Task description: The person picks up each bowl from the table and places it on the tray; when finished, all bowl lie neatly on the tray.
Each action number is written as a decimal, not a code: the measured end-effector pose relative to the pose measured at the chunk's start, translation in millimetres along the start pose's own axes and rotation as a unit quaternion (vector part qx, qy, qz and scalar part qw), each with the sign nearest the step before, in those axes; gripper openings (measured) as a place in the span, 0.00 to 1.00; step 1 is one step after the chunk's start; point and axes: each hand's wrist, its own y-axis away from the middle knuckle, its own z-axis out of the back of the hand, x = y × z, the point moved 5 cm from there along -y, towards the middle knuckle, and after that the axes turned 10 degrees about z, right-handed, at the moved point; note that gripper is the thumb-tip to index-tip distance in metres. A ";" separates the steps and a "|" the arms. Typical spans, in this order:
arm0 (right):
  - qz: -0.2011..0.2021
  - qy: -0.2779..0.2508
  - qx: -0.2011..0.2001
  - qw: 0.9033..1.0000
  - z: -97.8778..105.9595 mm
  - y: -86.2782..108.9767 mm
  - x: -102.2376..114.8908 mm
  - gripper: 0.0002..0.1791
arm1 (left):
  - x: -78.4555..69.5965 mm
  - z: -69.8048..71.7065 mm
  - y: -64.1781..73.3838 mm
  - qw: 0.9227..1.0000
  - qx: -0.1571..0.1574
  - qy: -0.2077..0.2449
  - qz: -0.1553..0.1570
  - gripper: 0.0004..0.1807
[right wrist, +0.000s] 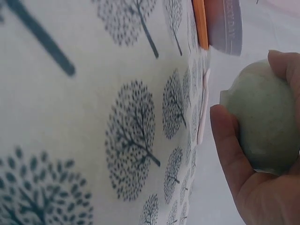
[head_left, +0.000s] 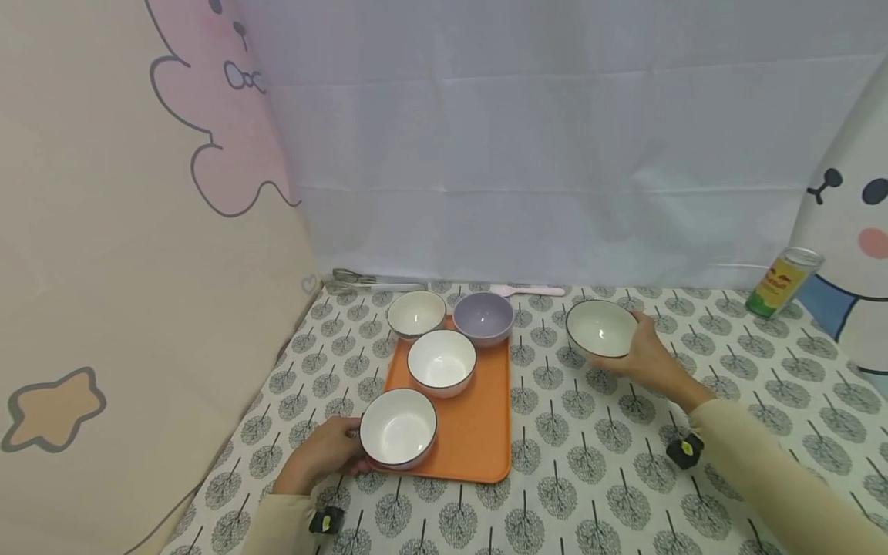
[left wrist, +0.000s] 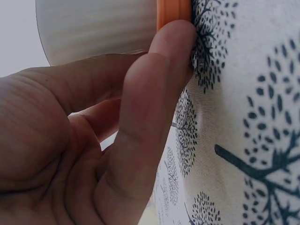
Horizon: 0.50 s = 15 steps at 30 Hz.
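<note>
In the head view my left hand (head_left: 331,449) is at the near left corner of an orange tray (head_left: 479,432). Its fingertips hold the tray's rim (left wrist: 174,11), the thumb lying close against a white, dark-rimmed bowl (head_left: 398,428) there. My right hand (head_left: 645,358) grips another dark-rimmed bowl (head_left: 600,329), white inside and pale green outside, to the right of the tray. The right wrist view shows this bowl (right wrist: 267,117) raised off the table, thumb and fingers around its sides.
More bowls stand on the tray: a white one (head_left: 442,361) in the middle, a purple one (head_left: 483,317) at the far right and a cream one (head_left: 416,313) at the far left corner. Metal utensils (head_left: 378,284), a pink utensil (head_left: 529,291) and a yellow-green can (head_left: 784,283) lie or stand along the back.
</note>
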 end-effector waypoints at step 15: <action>0.063 -0.011 0.012 0.998 -26.9 14.6 42.9 0.70 | -1.4 -0.5 0.1 1.000 -0.018 -0.014 0.019 0.21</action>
